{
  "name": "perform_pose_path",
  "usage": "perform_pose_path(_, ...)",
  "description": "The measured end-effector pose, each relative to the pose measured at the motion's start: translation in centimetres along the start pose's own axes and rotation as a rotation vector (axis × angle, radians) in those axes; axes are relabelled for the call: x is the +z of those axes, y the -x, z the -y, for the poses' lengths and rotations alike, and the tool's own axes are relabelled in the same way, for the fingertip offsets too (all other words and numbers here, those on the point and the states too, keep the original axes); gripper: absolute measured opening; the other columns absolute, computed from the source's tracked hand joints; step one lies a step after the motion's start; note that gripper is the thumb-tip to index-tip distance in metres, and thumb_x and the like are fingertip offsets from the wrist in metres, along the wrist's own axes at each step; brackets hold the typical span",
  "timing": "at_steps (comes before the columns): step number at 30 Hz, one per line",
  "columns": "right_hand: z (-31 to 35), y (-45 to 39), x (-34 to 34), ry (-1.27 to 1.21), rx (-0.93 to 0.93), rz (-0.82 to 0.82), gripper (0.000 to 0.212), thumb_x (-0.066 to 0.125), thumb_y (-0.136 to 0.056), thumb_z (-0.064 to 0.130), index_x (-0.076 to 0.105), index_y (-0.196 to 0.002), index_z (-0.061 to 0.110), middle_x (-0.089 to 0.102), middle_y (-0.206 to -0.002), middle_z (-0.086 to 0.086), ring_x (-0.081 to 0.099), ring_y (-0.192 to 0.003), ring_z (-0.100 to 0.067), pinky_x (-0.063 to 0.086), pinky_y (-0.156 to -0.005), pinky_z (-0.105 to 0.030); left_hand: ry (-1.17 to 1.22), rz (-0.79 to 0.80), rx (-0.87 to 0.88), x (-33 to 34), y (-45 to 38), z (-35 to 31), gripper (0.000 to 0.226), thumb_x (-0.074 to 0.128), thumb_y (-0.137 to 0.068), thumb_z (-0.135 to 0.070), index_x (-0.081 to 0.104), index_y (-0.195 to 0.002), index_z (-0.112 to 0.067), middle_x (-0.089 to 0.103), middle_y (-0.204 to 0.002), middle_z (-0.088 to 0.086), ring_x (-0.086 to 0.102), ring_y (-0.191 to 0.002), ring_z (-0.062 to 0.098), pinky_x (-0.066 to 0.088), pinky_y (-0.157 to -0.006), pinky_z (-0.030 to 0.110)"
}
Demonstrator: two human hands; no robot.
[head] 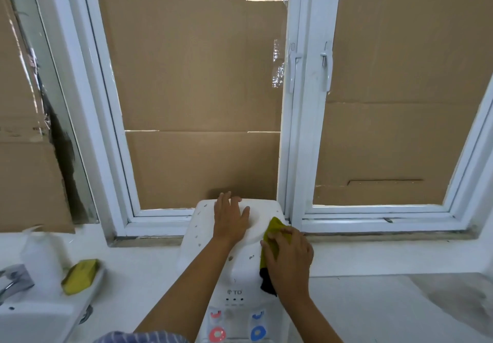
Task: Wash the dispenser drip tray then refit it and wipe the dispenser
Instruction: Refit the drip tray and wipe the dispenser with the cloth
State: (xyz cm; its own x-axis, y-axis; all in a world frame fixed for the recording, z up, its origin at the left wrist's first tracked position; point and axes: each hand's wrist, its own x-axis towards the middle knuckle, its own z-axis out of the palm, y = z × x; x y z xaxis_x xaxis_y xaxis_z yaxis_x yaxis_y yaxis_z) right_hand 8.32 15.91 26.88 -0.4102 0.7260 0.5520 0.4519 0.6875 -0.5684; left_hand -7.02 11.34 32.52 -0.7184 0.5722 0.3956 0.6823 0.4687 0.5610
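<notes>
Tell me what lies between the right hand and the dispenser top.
In the head view, a yellow-green cloth lies under the right hand, pressed against the white dispenser.

A home kitchen or utility corner: a white counter [373, 257] under cardboard-covered windows [197, 102], with a sink [32, 318], tap [13, 281], sponge [80, 276] and countertop water dispenser [240, 270].
</notes>
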Motion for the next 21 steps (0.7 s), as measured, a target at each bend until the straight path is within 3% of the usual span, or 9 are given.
perform_pose_path(1, 0.1, 0.0, 0.4, 0.013, 0.020, 0.017, 0.035, 0.049, -0.095, 0.048, 0.062, -0.117, 0.024, 0.056, -0.133, -0.002, 0.050, -0.127, -0.026, 0.033, -0.110, -0.052, -0.084, 0.032, -0.003, 0.3, -0.2, 0.2, 0.046, 0.039, -0.100, -0.040, 0.041, -0.139, -0.016, 0.019, -0.159, 0.008, 0.006, -0.149, 0.025, 0.006, -0.122, 0.041)
perform_pose_path(3, 0.1, -0.1, 0.9, -0.062, 0.118, 0.137, 0.056, 0.034, -0.096, 0.057, 0.040, -0.142, 0.026, 0.037, -0.153, 0.002, 0.032, -0.144, -0.023, 0.020, -0.116, -0.053, -0.250, 0.094, 0.000, 0.9, -0.2, 0.6, 0.059, 0.029, -0.100, -0.047, 0.024, -0.149, -0.015, 0.001, -0.162, 0.008, -0.008, -0.150, 0.025, -0.007, -0.120, 0.045)
perform_pose_path(6, -0.4, -0.9, 1.2, -0.053, 0.094, 0.227, 0.073, 0.012, -0.094, 0.060, 0.015, -0.156, 0.022, 0.021, -0.162, 0.003, 0.023, -0.148, -0.019, 0.021, -0.119, -0.046, -0.390, 0.140, 0.003, 1.4, -0.1, 1.0, 0.068, 0.018, -0.100, -0.053, 0.003, -0.154, -0.015, -0.012, -0.162, 0.010, -0.018, -0.148, 0.027, -0.013, -0.118, 0.050)
perform_pose_path(8, -1.0, -2.4, 1.5, -0.058, 0.078, 0.293, 0.062, 0.018, -0.102, 0.051, 0.015, -0.156, 0.021, 0.018, -0.163, 0.001, 0.021, -0.148, -0.019, 0.024, -0.120, -0.042, -0.420, 0.162, -0.003, 1.5, -0.1, 1.1, 0.070, 0.015, -0.099, -0.054, 0.000, -0.155, -0.015, -0.013, -0.161, 0.012, -0.019, -0.148, 0.027, -0.014, -0.117, 0.051)
perform_pose_path(15, -2.4, -10.8, 3.9, -0.197, 0.060, 0.529, 0.049, 0.026, -0.108, 0.029, 0.022, -0.154, 0.014, 0.016, -0.163, -0.004, 0.014, -0.151, -0.019, 0.010, -0.121, -0.031, -0.459, 0.161, 0.004, 1.8, 0.0, 1.1, 0.084, -0.007, -0.084, -0.061, 0.003, -0.155, -0.017, -0.011, -0.162, 0.010, -0.017, -0.148, 0.026, -0.016, -0.115, 0.050)
perform_pose_path(21, -2.0, -14.9, 4.8, -0.257, 0.124, 0.654, 0.049, 0.024, -0.108, 0.030, 0.023, -0.154, 0.016, 0.016, -0.163, -0.005, 0.014, -0.150, -0.020, 0.010, -0.119, -0.031, -0.441, 0.159, 0.011, 1.5, -0.1, 1.1, 0.084, -0.004, -0.083, -0.059, 0.011, -0.154, -0.016, -0.008, -0.162, 0.009, -0.015, -0.149, 0.025, -0.013, -0.117, 0.050)
